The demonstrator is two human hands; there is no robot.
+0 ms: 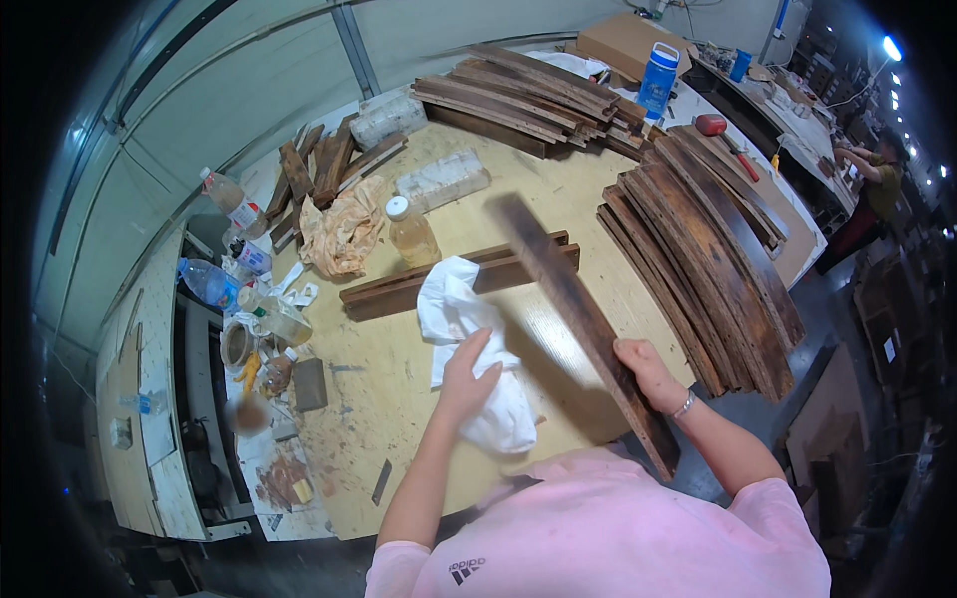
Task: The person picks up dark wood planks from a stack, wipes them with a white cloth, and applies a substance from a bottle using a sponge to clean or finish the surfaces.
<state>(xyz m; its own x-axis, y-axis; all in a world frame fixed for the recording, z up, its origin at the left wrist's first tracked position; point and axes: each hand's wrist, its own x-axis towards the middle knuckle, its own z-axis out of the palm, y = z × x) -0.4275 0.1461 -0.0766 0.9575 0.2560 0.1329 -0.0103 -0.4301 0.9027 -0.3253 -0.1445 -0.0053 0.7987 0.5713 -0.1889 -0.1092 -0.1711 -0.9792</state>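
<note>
A long dark-brown wooden board (578, 317) slants over the table in front of me, its far end smeared by motion. My right hand (653, 377) grips it near its lower part, thumb on the upper face. A crumpled white cloth (508, 407) is in my left hand (469, 377), which lies over it with thumb and fingers on the fabric; the fingertips are partly hidden in its folds. Beyond the cloth, two dark wooden strips (384, 297) lie side by side across the table.
Curved wooden boards are stacked at the right (698, 269) and far side (518, 95). A capped jar of yellowish liquid (414, 234), crumpled brown paper (342, 234) and wrapped block (444, 179) stand beyond the strips. Bottles (209, 284) crowd the left edge; a person (879, 184) works far right.
</note>
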